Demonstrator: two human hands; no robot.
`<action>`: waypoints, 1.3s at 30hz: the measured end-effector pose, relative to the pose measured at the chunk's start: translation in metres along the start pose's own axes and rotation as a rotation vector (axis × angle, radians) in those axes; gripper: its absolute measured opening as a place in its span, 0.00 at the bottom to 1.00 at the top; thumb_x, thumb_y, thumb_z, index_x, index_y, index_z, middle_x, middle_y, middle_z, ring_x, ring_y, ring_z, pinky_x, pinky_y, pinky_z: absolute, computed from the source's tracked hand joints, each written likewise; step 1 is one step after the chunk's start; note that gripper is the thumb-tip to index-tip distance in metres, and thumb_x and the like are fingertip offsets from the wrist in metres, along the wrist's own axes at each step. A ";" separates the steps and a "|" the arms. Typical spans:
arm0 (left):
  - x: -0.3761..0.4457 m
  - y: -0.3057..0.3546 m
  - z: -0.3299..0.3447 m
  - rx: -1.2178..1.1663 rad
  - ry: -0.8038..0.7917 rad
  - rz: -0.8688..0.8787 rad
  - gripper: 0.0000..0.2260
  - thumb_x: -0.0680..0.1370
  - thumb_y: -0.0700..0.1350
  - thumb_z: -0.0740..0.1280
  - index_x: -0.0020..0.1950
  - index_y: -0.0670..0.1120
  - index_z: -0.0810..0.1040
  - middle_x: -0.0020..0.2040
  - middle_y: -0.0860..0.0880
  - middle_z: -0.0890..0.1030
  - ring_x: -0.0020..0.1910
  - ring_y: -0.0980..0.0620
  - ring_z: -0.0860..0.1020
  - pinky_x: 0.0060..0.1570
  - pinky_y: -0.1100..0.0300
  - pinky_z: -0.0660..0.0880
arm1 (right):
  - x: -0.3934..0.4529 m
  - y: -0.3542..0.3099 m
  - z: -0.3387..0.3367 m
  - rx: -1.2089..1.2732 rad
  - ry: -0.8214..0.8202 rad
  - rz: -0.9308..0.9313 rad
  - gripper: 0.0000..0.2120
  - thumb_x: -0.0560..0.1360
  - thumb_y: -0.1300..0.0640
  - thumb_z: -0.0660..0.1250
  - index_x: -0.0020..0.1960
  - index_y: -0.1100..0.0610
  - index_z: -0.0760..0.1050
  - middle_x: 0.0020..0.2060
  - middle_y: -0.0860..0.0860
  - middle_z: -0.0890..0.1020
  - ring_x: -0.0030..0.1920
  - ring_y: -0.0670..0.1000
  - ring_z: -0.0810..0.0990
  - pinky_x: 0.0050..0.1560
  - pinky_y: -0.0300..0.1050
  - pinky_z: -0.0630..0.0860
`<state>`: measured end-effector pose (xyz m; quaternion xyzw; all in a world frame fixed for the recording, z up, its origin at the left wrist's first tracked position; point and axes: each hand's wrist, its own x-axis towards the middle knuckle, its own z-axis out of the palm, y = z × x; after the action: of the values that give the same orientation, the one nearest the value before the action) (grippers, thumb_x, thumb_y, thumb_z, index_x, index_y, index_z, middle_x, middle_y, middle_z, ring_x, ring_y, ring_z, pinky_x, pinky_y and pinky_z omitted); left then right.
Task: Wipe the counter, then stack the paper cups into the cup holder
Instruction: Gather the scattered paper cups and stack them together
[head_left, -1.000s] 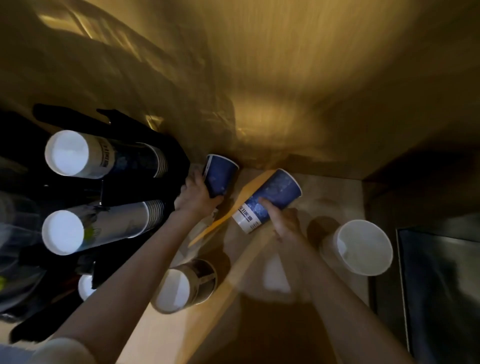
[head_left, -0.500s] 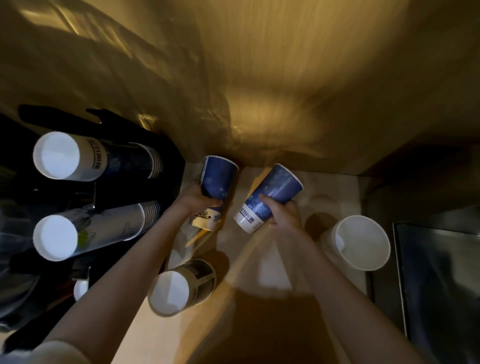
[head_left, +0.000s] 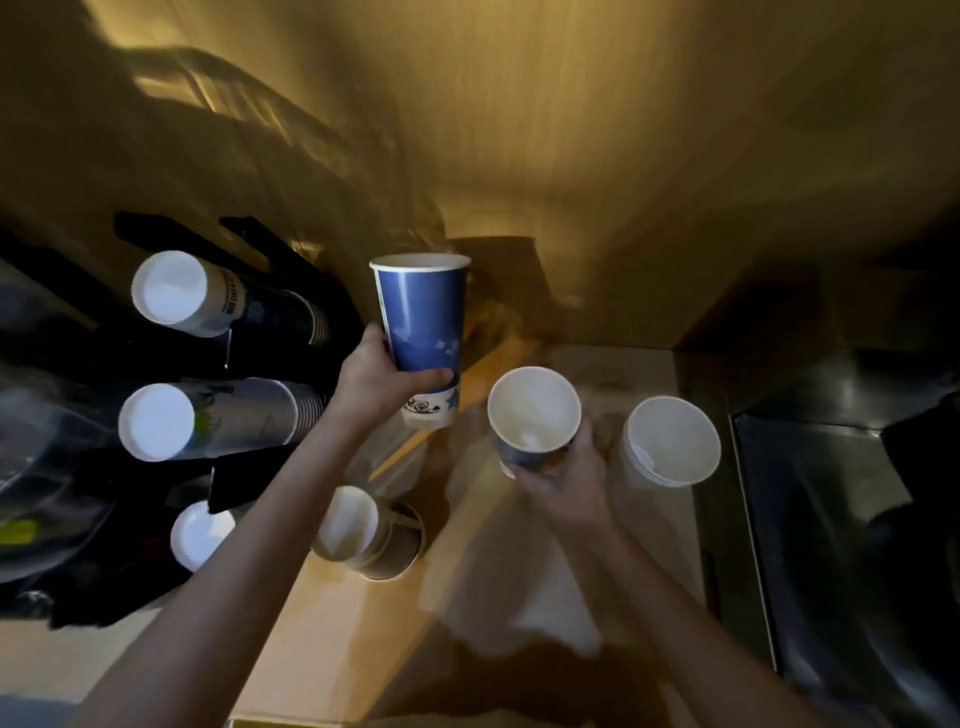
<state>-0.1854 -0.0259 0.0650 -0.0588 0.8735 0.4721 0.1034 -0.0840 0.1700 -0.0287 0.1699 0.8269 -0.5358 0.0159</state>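
My left hand (head_left: 371, 382) grips a tall blue paper cup (head_left: 422, 322) near its base, held upright above the counter. My right hand (head_left: 563, 480) holds a second blue cup (head_left: 532, 415) from below, its white open mouth turned toward me. A white cup (head_left: 670, 441) stands on the counter just right of it. At the left, the black cup holder (head_left: 280, 270) carries stacks of cups lying on their sides: an upper stack (head_left: 208, 296), a middle stack (head_left: 218, 418) and a lower cup end (head_left: 200, 535). A short stack (head_left: 366, 532) lies on the counter under my left forearm.
The wooden counter (head_left: 322, 639) runs from the bottom toward a brown back wall (head_left: 519, 156). A dark metal sink (head_left: 841, 519) borders the counter on the right. A wooden stick (head_left: 488, 366) lies behind the held cups. Clear plastic items (head_left: 47, 467) sit at the far left.
Both hands lifted their blue cups off the counter. The left cup rose upright; the right cup turned from lying tilted to mouth facing me and came nearer. The view shifted closer.
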 end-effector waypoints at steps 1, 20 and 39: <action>-0.008 0.005 -0.001 -0.040 -0.005 0.034 0.30 0.62 0.43 0.78 0.59 0.43 0.69 0.54 0.46 0.78 0.52 0.49 0.77 0.52 0.51 0.77 | -0.005 0.003 0.001 -0.002 0.012 -0.011 0.42 0.56 0.52 0.77 0.65 0.53 0.61 0.62 0.56 0.74 0.62 0.56 0.74 0.59 0.60 0.75; -0.092 -0.002 0.063 -0.103 -0.065 0.383 0.34 0.59 0.44 0.80 0.61 0.46 0.70 0.54 0.55 0.74 0.54 0.57 0.73 0.46 0.82 0.66 | -0.024 0.019 0.003 -0.100 0.058 -0.089 0.42 0.55 0.49 0.79 0.64 0.48 0.63 0.55 0.45 0.77 0.54 0.47 0.77 0.51 0.45 0.79; -0.083 -0.019 0.089 0.109 -0.131 0.323 0.42 0.63 0.49 0.78 0.71 0.48 0.61 0.69 0.46 0.71 0.65 0.48 0.71 0.62 0.51 0.71 | -0.013 0.015 -0.004 -0.128 0.031 0.002 0.34 0.63 0.63 0.76 0.65 0.60 0.65 0.61 0.58 0.74 0.59 0.55 0.75 0.54 0.46 0.76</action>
<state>-0.0894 0.0389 0.0217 0.1187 0.8872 0.4375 0.0857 -0.0662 0.1755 -0.0379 0.1779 0.8594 -0.4791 0.0144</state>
